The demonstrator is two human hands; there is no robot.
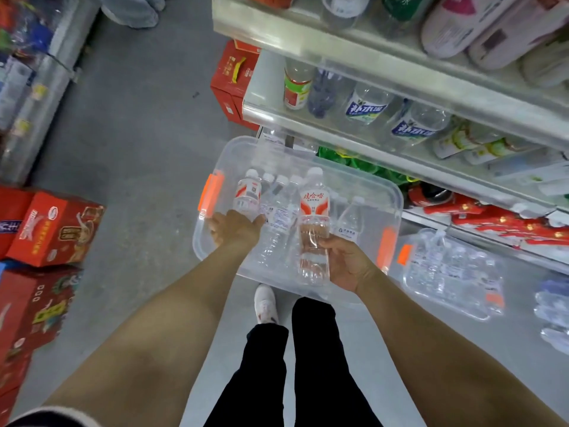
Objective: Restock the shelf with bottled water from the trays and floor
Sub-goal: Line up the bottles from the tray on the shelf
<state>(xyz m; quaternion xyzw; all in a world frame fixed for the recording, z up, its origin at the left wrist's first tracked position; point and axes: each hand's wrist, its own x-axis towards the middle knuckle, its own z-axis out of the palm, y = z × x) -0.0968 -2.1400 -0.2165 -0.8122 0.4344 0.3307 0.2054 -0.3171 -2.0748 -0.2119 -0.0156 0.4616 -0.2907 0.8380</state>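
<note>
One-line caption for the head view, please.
Left hand grips small bottle, right hand holds tall bottle, at clear bin.

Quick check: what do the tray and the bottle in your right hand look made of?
Tray: clear, glossy plastic, likely rigid; the floor and the bottles inside show through its walls. Bottle in the right hand: thin clear plastic with a ribbed lower body, a glossy red-and-white label film, and a white cap, probably plastic too.

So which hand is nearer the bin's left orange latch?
Left. Left hand grips a small bottle beside the latch; right hand holds a taller bottle near the bin's other end.
</note>
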